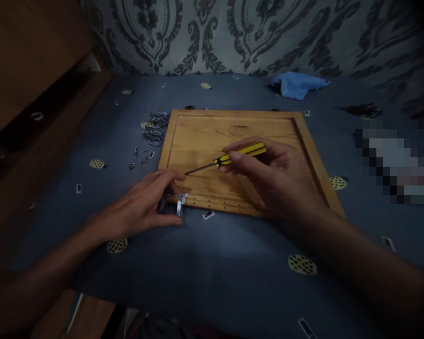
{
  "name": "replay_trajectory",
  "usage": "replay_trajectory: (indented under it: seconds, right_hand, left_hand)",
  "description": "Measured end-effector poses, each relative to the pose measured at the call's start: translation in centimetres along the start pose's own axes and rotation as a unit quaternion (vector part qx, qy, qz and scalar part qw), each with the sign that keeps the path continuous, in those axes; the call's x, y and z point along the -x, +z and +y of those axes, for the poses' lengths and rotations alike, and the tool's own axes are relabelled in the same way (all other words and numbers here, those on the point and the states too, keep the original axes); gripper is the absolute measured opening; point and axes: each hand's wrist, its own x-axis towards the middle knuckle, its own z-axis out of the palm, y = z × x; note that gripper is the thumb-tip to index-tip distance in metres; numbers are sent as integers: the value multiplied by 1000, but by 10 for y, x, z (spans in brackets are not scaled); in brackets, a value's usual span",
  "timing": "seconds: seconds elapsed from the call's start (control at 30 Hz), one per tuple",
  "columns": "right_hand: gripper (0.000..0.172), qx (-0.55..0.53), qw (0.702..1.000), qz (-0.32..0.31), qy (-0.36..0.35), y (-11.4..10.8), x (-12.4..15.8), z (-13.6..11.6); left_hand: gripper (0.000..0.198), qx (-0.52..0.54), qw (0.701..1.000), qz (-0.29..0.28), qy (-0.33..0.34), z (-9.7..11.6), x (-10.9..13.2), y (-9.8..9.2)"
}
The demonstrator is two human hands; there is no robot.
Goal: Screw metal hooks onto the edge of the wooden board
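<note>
In my right hand is a yellow and black screwdriver, held by its handle above the wooden panel. The thin shaft points left and down, and its tip is close to the fingertips of my left hand. That hand is closed around a shiny metal hook at the panel's near left corner, with the thumb below and the fingers above. Part of the hook is hidden by the fingers. A row of small dark holes runs along the panel's near edge, right of the hook.
Several looped metal hooks lie by the panel's left side, with several loose screws just nearer. A blue cloth is at the back right. A wooden cabinet stands at the left. Patterned dark blue fabric covers the surface.
</note>
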Motion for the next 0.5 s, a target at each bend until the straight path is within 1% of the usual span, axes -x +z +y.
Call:
replay_trajectory:
  seconds: [0.1,0.17,0.23,0.33,0.4,0.43,0.5]
  right_hand:
    - [19,47,999,-3,6,-17,2,13]
    - [18,121,992,5,-22,-27,3,19]
    - [16,199,978,3,-56,-35,4,22]
    - [11,273,956,-31,-102,-41,6,27]
    - [6,309,937,-46,-155,-42,8,29]
    - [4,331,923,-50,-190,-41,10,29]
    - [7,376,883,-50,-275,-38,14,27]
  left_hand:
    - [62,-1,1000,13,6,-2,1,0]
    - [62,3,1000,19,7,-3,1,1]
    - [63,5,1000,20,7,-3,1,1]
    - [63,2,1000,21,4,-2,1,1]
    - [63,-2,1000,22,1,-2,2,1]
    - [64,-4,1000,20,-1,-2,2,0]
    - [64,-10,1000,16,-8,-2,2,-1]
